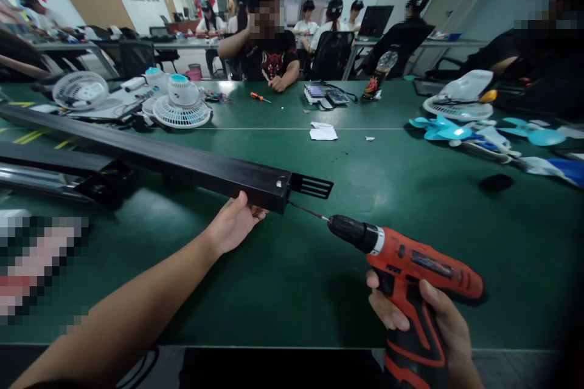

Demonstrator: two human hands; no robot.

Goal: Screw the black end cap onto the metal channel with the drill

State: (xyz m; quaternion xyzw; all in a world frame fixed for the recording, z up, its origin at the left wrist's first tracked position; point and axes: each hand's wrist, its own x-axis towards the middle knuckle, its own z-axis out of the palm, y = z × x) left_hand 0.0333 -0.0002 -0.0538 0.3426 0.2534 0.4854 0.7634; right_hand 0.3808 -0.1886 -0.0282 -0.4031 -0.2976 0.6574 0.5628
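A long black rectangular housing (191,167) runs from the far left to the middle of the table. My left hand (237,222) grips it from below near its right end, thumb on the front side and fingers underneath. A slotted black bracket (314,186) sticks out of that end. My right hand (438,316) is wrapped around the handle of a red and black cordless drill (424,264). From the chuck a long thin bit (308,211) reaches to the lower corner of the housing's end face; whether it sits in a screw there is too small to tell.
On the green table (292,292), another housing with a shiny tube (36,176) lies at left. White fan parts (182,103), an orange screwdriver (259,97), a bottle (381,73) and blue fan blades (440,127) lie farther back. A person (269,42) sits opposite.
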